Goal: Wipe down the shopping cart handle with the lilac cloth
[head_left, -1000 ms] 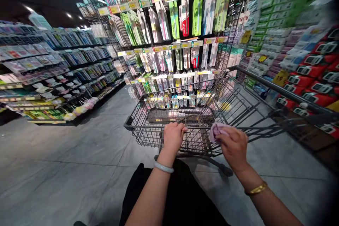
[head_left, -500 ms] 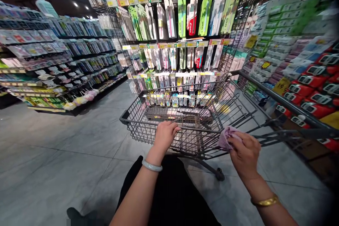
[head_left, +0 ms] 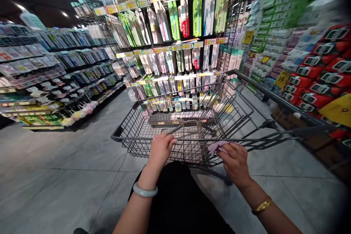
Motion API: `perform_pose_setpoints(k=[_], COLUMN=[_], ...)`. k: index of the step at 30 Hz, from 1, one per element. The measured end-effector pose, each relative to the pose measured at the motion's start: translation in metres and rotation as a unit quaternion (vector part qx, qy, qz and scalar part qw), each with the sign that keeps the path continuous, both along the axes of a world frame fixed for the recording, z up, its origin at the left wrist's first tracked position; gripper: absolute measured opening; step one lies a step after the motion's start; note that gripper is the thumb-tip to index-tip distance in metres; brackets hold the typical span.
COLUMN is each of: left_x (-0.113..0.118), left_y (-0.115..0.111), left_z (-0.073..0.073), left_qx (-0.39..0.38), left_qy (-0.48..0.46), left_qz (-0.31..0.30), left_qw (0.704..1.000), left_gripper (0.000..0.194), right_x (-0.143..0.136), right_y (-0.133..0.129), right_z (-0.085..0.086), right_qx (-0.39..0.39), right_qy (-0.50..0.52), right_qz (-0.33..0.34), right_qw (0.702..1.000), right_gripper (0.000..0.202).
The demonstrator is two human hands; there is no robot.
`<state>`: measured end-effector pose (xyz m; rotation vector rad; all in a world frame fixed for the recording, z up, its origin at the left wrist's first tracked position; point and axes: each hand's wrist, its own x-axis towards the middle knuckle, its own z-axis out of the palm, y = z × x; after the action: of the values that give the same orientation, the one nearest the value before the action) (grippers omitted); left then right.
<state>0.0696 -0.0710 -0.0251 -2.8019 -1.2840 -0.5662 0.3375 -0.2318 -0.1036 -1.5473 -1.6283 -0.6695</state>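
Observation:
A dark wire shopping cart (head_left: 128,138) stands sideways in front of me, its basket to the left and its handle to the right. My left hand (head_left: 161,149) is closed over the near top rim of the basket. In my right hand (head_left: 236,162) a crumpled light purple cloth (head_left: 218,147) is pinched and lies against the same rim, further right. My fingers hide part of the cloth. I see no goods in the basket.
Behind the cart rises a rack of packaged toothbrushes (head_left: 175,22). Shelves of goods (head_left: 76,62) line the left side. Stacked red packs (head_left: 309,84) and boxes stand on the right. Grey tiled floor (head_left: 82,153) runs around the cart.
My right hand and the cloth have moved left along the rim, closer to my left hand. My left hand keeps its grip. The whole view has shifted and tilted slightly.

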Motion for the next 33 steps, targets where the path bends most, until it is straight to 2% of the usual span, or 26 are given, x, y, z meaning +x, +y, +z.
perform_pose_setpoints(k=[3,7,10,12,14,16,18,21,24,26,29,31,33], left_x=[-0.005,-0.016,-0.021,-0.015,0.002,0.028,0.054,0.08,0.082,0.077,0.073,0.074,0.075], left_y=[0.0,0.001,-0.002,-0.008,-0.017,-0.029,-0.042,-0.057,-0.061,-0.059,-0.057,-0.057,-0.057], left_z=[0.0,-0.001,0.001,0.004,0.006,0.009,0.009,0.004,-0.002,-0.005,-0.006,-0.005,-0.004], left_qx=[-0.011,-0.021,-0.017,0.007,0.024,0.017,0.006,0.002,0.006,0.011,0.016,0.015,0.013], left_qy=[-0.006,-0.011,-0.031,-0.055,-0.076,-0.09,-0.101,-0.085,-0.051,-0.043,-0.045,-0.047,-0.05], left_qz=[0.005,0.013,0.051,0.078,0.07,0.025,-0.028,-0.074,-0.073,-0.077,-0.074,-0.071,-0.069], left_qw=[1.0,1.0,0.998,0.995,0.994,0.995,0.994,0.994,0.996,0.996,0.996,0.996,0.996], left_gripper=[0.034,0.033,0.024,0.016,0.024,0.037,0.036,0.027,0.021,0.023,0.024,0.027,0.03], right_x=[-0.006,-0.009,-0.01,-0.01,-0.012,-0.017,-0.025,-0.035,-0.024,-0.003,0.022,0.022,0.01], right_y=[0.005,0.007,0.002,-0.002,-0.002,0.004,0.012,0.017,0.006,-0.004,-0.012,-0.009,-0.004], right_z=[-0.002,-0.017,-0.02,-0.008,0.013,0.033,0.041,0.029,0.014,0.015,0.027,0.027,0.015], right_qx=[0.0,-0.008,-0.032,-0.036,-0.006,0.033,0.059,0.047,0.016,0.032,0.088,0.097,0.079], right_qy=[0.024,-0.014,-0.025,0.012,0.065,0.099,0.085,0.013,0.002,0.021,0.047,0.026,-0.013], right_qz=[0.001,0.039,0.07,0.071,0.04,-0.004,-0.026,0.01,0.067,0.04,-0.056,-0.092,-0.077], right_qw=[1.0,0.999,0.997,0.997,0.997,0.995,0.994,0.999,0.998,0.998,0.993,0.991,0.994], right_gripper=[0.024,0.024,0.022,0.022,0.023,0.025,0.026,0.023,0.025,0.023,0.018,0.015,0.015])
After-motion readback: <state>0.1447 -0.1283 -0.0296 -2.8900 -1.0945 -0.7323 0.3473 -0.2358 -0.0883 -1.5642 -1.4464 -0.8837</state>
